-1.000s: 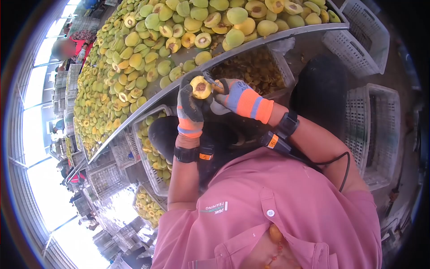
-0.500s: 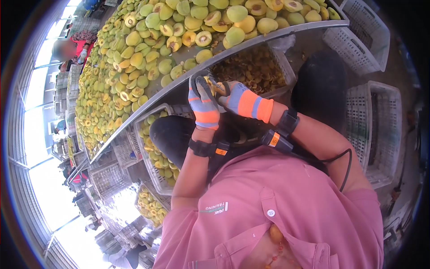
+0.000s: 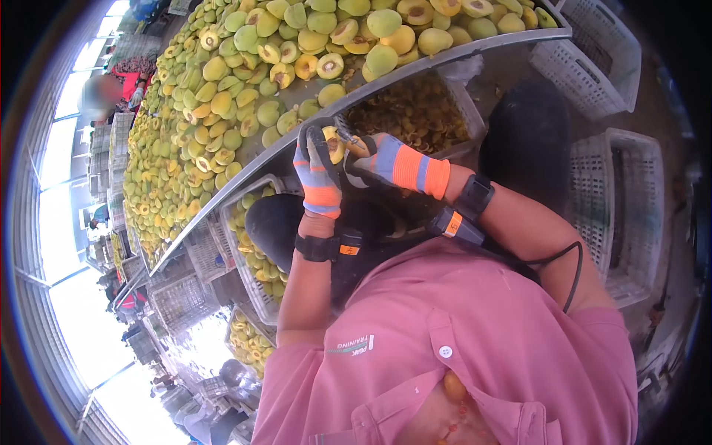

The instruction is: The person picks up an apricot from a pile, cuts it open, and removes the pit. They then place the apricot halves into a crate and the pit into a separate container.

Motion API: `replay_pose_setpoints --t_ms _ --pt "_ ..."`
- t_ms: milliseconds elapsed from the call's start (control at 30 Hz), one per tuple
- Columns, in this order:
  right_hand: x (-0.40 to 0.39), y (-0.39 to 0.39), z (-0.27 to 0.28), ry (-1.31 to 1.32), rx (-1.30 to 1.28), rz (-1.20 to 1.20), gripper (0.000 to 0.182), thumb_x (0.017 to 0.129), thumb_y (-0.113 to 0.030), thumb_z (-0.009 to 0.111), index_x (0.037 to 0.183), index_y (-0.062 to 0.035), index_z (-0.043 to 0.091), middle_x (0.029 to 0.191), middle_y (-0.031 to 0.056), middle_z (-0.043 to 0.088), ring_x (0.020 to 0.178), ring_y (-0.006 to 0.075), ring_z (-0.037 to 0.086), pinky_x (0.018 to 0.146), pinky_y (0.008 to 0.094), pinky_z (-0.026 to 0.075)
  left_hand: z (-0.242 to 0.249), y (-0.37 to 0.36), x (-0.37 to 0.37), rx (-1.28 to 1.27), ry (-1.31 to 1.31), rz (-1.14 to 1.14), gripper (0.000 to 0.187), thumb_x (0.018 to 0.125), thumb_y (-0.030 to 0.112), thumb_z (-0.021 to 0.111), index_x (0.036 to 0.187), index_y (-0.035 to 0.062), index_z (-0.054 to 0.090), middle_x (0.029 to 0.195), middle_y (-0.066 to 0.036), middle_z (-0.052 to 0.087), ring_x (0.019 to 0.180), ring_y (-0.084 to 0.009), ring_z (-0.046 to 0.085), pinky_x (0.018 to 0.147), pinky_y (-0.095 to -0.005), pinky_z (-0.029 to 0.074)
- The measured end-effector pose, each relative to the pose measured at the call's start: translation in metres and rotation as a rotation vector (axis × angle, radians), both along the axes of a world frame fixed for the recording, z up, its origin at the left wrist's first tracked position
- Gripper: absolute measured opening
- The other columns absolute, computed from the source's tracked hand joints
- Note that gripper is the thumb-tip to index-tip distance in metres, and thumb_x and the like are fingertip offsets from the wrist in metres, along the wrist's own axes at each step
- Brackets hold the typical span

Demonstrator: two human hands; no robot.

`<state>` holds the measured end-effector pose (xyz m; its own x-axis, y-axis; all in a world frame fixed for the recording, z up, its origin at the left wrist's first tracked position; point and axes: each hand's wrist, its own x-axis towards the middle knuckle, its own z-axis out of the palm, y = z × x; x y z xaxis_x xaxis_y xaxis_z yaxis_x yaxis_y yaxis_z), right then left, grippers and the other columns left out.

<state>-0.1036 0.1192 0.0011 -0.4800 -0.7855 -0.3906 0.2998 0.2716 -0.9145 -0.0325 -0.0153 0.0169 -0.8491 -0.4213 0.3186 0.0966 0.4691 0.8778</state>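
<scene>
My left hand (image 3: 319,169), in a grey and orange glove with dark fingers, is closed around a halved yellow fruit (image 3: 334,145) whose brown centre shows. Close on its right, my right hand (image 3: 393,162), gloved alike, grips a small tool with a wooden-looking handle (image 3: 359,146). The tool's metal end points at the fruit. Both hands are above my lap, by the table's metal edge (image 3: 282,141).
Green and yellow fruit halves (image 3: 222,104) cover much of the table. Beneath its edge, a crate (image 3: 475,111) holds brown scraps. Another crate (image 3: 248,259) with fruit stands left of my knees; white crates (image 3: 630,215) stand right. A person (image 3: 132,81) is far left.
My left hand has moved slightly left, away from my right hand. The fruit half now shows its cut face, and the tool is more visible.
</scene>
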Motion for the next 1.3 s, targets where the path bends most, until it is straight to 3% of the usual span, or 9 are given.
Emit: replay_pose_setpoints --t_ms 167,300,500,800,900,1000,1100,1200,1300 --pt "0.004 -0.002 -0.012 0.043 -0.117 -0.121 0.025 0.079 -0.020 0.066 0.097 -0.0029 0.064 0.075 0.0042 0.062 0.067 0.0131 0.057 0.061 0.0289 0.048 -0.005 0.016 -0.004 0.374 0.084 0.106 0.037 0.102 0.028 0.038 0.115 -0.0015 0.056 0.108 -0.008 0.059 0.096 -0.0145 0.057 0.086 -0.0285 0.048" --pt "0.005 -0.009 -0.026 0.071 -0.035 -0.155 0.021 0.079 -0.012 0.064 0.098 -0.0025 0.065 0.079 0.0052 0.064 0.072 0.0139 0.059 0.066 0.0294 0.048 -0.006 0.022 -0.006 0.402 0.092 0.133 0.035 0.101 0.027 0.041 0.116 -0.0016 0.055 0.108 -0.008 0.059 0.096 -0.0155 0.056 0.087 -0.0294 0.046" --pt "0.006 -0.014 -0.045 0.121 -0.063 -0.170 0.038 0.075 -0.024 0.066 0.101 0.0048 0.062 0.079 0.0206 0.065 0.069 0.0311 0.066 0.060 0.0387 0.052 -0.006 0.032 -0.008 0.366 0.101 0.118 0.036 0.101 0.028 0.042 0.119 -0.0008 0.053 0.110 -0.009 0.057 0.102 -0.0172 0.054 0.091 -0.0308 0.044" --pt "-0.003 0.009 0.016 -0.012 0.007 -0.065 0.033 0.076 -0.022 0.063 0.101 -0.0004 0.065 0.076 0.0168 0.065 0.061 0.0276 0.064 0.050 0.0407 0.052 -0.014 0.027 -0.006 0.005 0.083 0.046 0.039 0.101 0.030 0.040 0.123 -0.0013 0.050 0.114 -0.010 0.054 0.104 -0.0183 0.051 0.092 -0.0320 0.042" --pt "-0.003 -0.001 -0.011 0.095 -0.040 0.012 0.028 0.084 -0.024 0.061 0.103 -0.0049 0.065 0.078 0.0070 0.065 0.072 0.0113 0.056 0.065 0.0304 0.047 -0.018 0.021 -0.006 -0.029 0.100 0.026 0.039 0.101 0.030 0.040 0.122 -0.0010 0.051 0.113 -0.010 0.054 0.103 -0.0179 0.051 0.091 -0.0317 0.042" --pt "-0.001 -0.007 -0.027 0.073 -0.080 -0.042 0.026 0.083 -0.022 0.061 0.103 -0.0049 0.065 0.079 0.0055 0.065 0.072 0.0103 0.054 0.065 0.0303 0.047 -0.022 0.014 -0.006 -0.124 0.101 0.022 0.036 0.101 0.027 0.040 0.120 -0.0007 0.052 0.108 -0.008 0.055 0.098 -0.0151 0.052 0.086 -0.0296 0.043" --pt "-0.001 0.003 -0.017 0.163 -0.232 0.016 0.025 0.082 -0.019 0.062 0.103 -0.0059 0.065 0.080 0.0046 0.064 0.074 0.0097 0.055 0.066 0.0296 0.047 -0.024 0.011 -0.003 0.089 0.028 -0.036 0.033 0.100 0.023 0.041 0.120 -0.0006 0.052 0.100 -0.005 0.057 0.089 -0.0112 0.053 0.078 -0.0261 0.044" --pt "-0.008 0.019 0.030 -0.133 0.109 0.146 0.026 0.081 -0.015 0.063 0.105 -0.0050 0.065 0.083 0.0027 0.065 0.077 0.0086 0.054 0.068 0.0282 0.047 -0.013 0.017 -0.004 0.486 -0.094 -0.109 0.023 0.098 0.011 0.044 0.116 0.0003 0.055 0.094 -0.006 0.060 0.078 -0.0118 0.056 0.069 -0.0249 0.047" --pt "-0.004 0.018 0.004 -0.040 -0.287 0.077 0.025 0.086 -0.012 0.057 0.108 -0.0008 0.063 0.089 -0.0002 0.064 0.078 0.0073 0.054 0.069 0.0259 0.046 0.011 0.014 -0.011 0.244 -0.067 -0.086 0.017 0.094 0.009 0.053 0.103 -0.0011 0.063 0.092 -0.005 0.066 0.083 -0.0104 0.059 0.074 -0.0261 0.049"
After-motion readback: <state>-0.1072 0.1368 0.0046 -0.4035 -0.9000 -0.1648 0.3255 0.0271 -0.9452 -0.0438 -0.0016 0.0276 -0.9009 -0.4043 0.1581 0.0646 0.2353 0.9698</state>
